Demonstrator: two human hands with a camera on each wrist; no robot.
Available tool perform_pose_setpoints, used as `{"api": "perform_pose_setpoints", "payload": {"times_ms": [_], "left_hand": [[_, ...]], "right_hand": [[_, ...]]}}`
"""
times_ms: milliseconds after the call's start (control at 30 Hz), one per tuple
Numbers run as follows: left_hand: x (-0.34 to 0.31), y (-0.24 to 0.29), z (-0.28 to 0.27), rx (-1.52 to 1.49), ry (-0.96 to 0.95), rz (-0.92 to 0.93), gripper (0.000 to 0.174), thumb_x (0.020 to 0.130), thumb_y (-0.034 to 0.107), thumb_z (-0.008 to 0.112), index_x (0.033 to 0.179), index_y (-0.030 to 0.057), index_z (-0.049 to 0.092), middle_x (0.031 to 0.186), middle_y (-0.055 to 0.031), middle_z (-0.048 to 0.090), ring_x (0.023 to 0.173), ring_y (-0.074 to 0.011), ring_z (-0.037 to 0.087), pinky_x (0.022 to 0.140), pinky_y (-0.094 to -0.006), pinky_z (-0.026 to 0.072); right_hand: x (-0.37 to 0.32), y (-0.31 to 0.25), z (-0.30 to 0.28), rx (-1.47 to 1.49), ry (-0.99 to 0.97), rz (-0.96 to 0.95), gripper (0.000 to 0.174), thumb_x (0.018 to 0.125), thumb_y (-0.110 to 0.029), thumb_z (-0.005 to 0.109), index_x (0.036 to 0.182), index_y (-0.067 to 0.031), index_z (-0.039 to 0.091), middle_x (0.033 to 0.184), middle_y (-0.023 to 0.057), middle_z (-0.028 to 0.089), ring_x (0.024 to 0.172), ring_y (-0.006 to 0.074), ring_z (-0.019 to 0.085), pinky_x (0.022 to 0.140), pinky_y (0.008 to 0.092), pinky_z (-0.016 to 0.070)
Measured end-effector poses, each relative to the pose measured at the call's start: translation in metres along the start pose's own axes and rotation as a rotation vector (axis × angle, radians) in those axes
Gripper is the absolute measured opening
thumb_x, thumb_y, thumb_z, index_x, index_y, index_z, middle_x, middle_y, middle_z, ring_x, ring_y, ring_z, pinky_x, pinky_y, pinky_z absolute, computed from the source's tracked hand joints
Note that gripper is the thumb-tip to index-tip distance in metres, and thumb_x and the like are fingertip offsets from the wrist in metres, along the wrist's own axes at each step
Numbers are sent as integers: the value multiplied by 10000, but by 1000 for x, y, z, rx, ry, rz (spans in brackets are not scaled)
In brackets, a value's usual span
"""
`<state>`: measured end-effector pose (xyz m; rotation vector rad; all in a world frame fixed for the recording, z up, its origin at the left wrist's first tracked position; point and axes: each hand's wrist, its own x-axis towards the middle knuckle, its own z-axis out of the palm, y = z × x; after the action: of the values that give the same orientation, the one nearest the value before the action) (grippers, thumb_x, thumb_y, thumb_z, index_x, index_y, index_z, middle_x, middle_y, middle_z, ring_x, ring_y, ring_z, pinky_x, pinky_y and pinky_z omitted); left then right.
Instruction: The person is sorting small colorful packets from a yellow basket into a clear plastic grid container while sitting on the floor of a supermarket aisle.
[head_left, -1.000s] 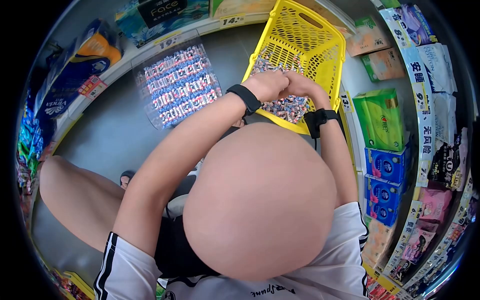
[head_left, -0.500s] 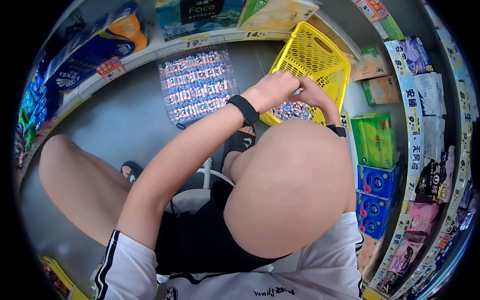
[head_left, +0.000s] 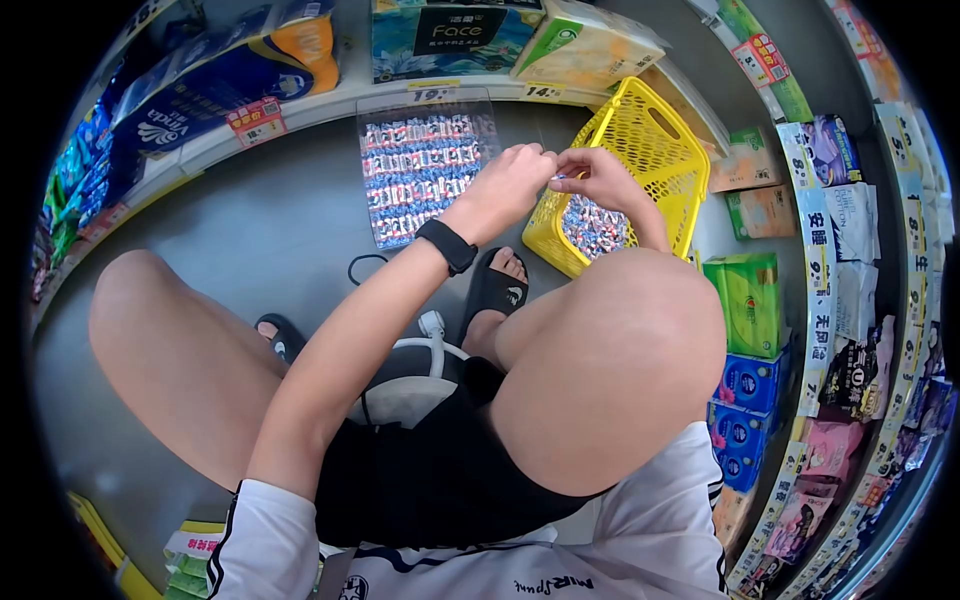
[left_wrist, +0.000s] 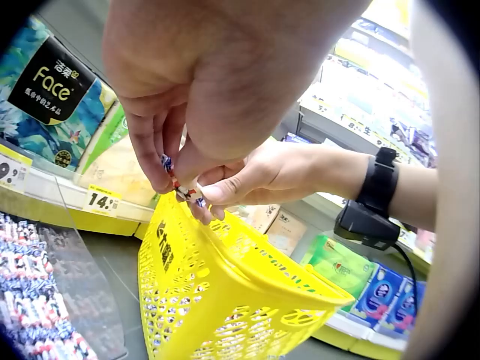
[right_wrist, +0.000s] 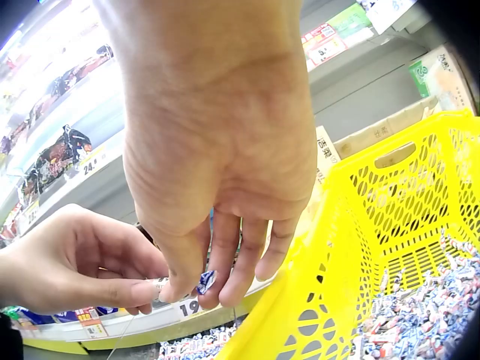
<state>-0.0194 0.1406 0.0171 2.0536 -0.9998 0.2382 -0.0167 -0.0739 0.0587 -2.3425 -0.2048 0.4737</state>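
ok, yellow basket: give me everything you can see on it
The yellow basket looks like moulded plastic, rectangular, walls and bottom a perforated lattice, a handle slot in an end wall. It sits on the grey floor near the bottom shelf, its bottom covered with small wrapped candies. The left hand and right hand pinch one candy above its rim; neither visibly touches it.

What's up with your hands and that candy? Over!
Left hand and right hand both pinching one wrapped candy. Held by the yellow basket. Nothing blocking.
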Motion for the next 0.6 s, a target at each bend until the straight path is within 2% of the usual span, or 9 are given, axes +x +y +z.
{"api": "perform_pose_setpoints", "payload": {"times_ms": [100,200,267,367,433,533,600], "left_hand": [[-14,-17,-8,19,55,-15,142,874,-28,559,1012,-12,591,972,-230,614,956,-455,615,843,-538,508],[-22,-34,-11,-24,80,-81,125,897,-5,592,1021,-10,590,985,-235,625,962,-461,621,836,-543,507],[-28,-44,-12,-68,22,-215,127,905,21,634,1018,-15,590,995,-242,646,972,-468,631,834,-548,503],[-44,-54,-13,-96,91,-308,158,886,27,669,1017,-26,597,995,-249,663,976,-473,639,827,-540,510],[-55,-62,-10,-133,112,-345,162,890,32,675,1021,-31,603,995,-246,663,973,-470,640,822,-531,511],[-74,-66,-1,-188,209,-433,183,889,24,689,1033,-37,594,1019,-234,651,954,-458,639,809,-526,512],[-83,-69,4,-190,221,-474,178,894,25,688,1025,-37,586,1016,-234,643,947,-459,637,805,-527,512]], "right_hand": [[14,-16,11,-31,-54,-7,251,880,-164,822,1049,-4,729,891,68,717,872,168,667,827,324,536],[34,-15,30,-55,-27,-50,239,854,-134,836,1027,-1,737,899,87,747,851,170,699,807,329,559],[42,-20,40,-85,-2,-44,244,855,-140,826,1032,0,733,927,105,755,875,198,714,825,346,562],[58,-16,58,-53,-26,-57,245,859,-145,822,1043,-9,732,937,106,755,881,200,718,822,347,563],[70,-7,72,-17,-29,-109,254,859,-140,818,1061,-13,730,928,104,750,861,196,713,806,347,564],[85,6,92,62,-69,-68,268,867,-131,807,1089,-7,724,877,81,731,804,157,689,758,324,560],[95,11,106,101,-115,-40,247,902,-95,776,1116,2,701,897,63,709,834,136,682,774,302,561]]}}
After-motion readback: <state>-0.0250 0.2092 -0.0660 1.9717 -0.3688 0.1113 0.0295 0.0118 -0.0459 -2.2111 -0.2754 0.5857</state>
